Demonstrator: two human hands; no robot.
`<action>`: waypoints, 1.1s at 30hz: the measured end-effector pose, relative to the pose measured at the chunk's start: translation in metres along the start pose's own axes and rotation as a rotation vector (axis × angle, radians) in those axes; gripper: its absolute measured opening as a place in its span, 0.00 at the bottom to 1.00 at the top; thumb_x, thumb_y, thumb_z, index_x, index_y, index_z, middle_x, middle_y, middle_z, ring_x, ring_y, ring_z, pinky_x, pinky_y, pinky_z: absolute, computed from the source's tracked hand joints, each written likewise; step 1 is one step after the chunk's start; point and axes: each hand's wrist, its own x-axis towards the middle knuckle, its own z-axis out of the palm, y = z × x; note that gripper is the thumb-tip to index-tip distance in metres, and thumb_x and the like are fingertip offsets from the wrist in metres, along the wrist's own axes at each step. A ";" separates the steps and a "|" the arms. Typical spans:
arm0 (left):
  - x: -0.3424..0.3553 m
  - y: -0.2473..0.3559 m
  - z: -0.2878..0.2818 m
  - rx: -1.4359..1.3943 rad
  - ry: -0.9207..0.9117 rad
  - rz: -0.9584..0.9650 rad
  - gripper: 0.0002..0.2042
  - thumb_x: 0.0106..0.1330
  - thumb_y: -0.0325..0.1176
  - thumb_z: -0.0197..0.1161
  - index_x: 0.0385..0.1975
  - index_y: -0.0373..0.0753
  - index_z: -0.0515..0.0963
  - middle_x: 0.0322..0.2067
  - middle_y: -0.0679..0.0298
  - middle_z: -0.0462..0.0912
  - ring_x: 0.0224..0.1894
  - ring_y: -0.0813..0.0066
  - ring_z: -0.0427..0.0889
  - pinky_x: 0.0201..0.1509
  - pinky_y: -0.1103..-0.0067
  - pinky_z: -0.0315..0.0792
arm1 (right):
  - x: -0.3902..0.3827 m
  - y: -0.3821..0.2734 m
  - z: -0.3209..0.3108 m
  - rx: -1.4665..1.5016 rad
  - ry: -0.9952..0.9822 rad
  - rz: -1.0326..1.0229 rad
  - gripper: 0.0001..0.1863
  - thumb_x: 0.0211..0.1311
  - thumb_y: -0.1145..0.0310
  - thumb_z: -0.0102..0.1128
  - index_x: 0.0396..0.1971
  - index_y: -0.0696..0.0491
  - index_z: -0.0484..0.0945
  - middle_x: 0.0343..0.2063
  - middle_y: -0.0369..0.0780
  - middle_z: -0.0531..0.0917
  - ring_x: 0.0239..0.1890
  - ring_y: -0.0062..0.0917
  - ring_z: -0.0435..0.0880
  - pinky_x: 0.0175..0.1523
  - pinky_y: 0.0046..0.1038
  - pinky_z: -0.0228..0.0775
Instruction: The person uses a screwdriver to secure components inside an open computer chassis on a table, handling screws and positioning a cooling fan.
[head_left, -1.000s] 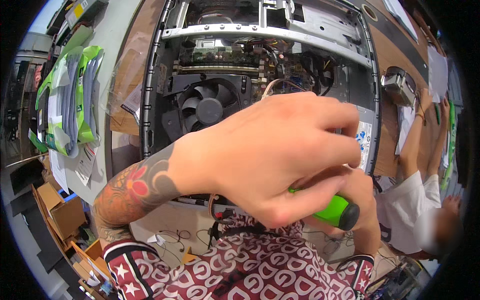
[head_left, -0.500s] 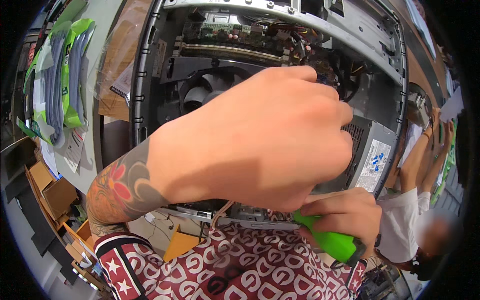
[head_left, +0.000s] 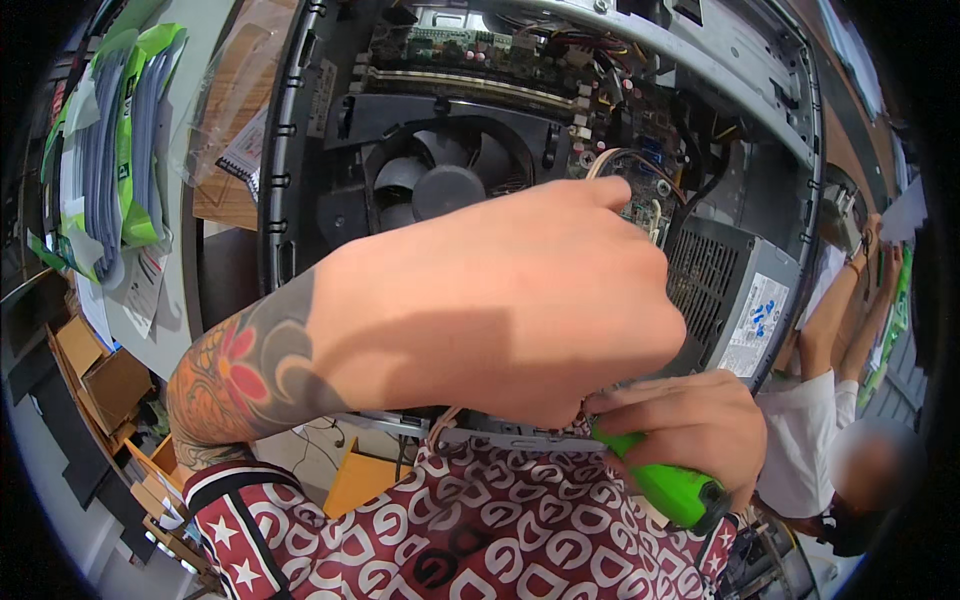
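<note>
An open desktop computer case (head_left: 785, 130) lies before me. My left hand (head_left: 590, 290) is a loose fist, back up, over the case's near right part; its curled fingers hide whatever they hold. Just below it, near the case's front edge, my right hand (head_left: 705, 425) wraps around a green-handled screwdriver (head_left: 665, 485), whose black-capped end points toward me. The tool's tip is hidden under my left hand. Past my left wrist shows a black cooling fan (head_left: 450, 180); beyond my knuckles are a circuit board (head_left: 630, 105) and thin cables (head_left: 660, 165).
A silver power supply (head_left: 745, 290) with a label fills the case's right side. Green-and-grey plastic packs (head_left: 140, 140) sit on the grey table at left, beside a notebook (head_left: 240, 155). At right another person's arms (head_left: 850, 310) reach over a surface.
My left hand has shifted left and slightly down, uncovering more of the fan and the cables beyond it. The right hand keeps its grip on the screwdriver, nearly in place.
</note>
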 end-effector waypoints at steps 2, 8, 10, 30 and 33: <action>0.000 0.001 -0.001 -0.014 -0.083 0.007 0.06 0.42 0.33 0.66 0.19 0.39 0.78 0.22 0.67 0.75 0.33 0.69 0.77 0.44 0.75 0.65 | 0.002 -0.004 -0.001 0.028 -0.068 -0.008 0.11 0.50 0.73 0.62 0.34 0.59 0.78 0.38 0.49 0.84 0.45 0.41 0.86 0.46 0.33 0.82; 0.000 0.003 -0.006 -0.042 -0.233 0.040 0.05 0.43 0.34 0.66 0.21 0.44 0.81 0.24 0.69 0.77 0.34 0.70 0.78 0.46 0.74 0.63 | 0.008 -0.015 0.008 -0.086 -0.005 0.034 0.12 0.51 0.72 0.60 0.37 0.58 0.78 0.37 0.45 0.84 0.45 0.35 0.85 0.52 0.34 0.76; 0.001 0.003 -0.007 -0.038 -0.231 0.054 0.04 0.43 0.34 0.66 0.21 0.45 0.82 0.24 0.70 0.77 0.35 0.71 0.78 0.46 0.74 0.62 | 0.015 -0.019 -0.001 -0.090 -0.150 0.107 0.12 0.53 0.72 0.58 0.38 0.57 0.77 0.38 0.43 0.83 0.47 0.34 0.84 0.50 0.33 0.74; -0.002 0.002 0.010 0.083 -0.173 -0.009 0.05 0.44 0.32 0.65 0.12 0.40 0.77 0.16 0.58 0.79 0.25 0.58 0.82 0.39 0.70 0.73 | 0.024 -0.037 0.004 -0.330 -0.045 0.124 0.12 0.44 0.71 0.63 0.33 0.55 0.80 0.27 0.39 0.73 0.26 0.32 0.75 0.28 0.30 0.67; -0.005 0.005 0.009 0.026 -0.102 0.049 0.06 0.46 0.32 0.64 0.13 0.39 0.77 0.17 0.58 0.80 0.26 0.59 0.82 0.44 0.71 0.72 | 0.029 -0.045 0.004 -0.378 -0.013 0.159 0.13 0.43 0.70 0.63 0.33 0.55 0.79 0.27 0.40 0.73 0.26 0.32 0.75 0.28 0.30 0.67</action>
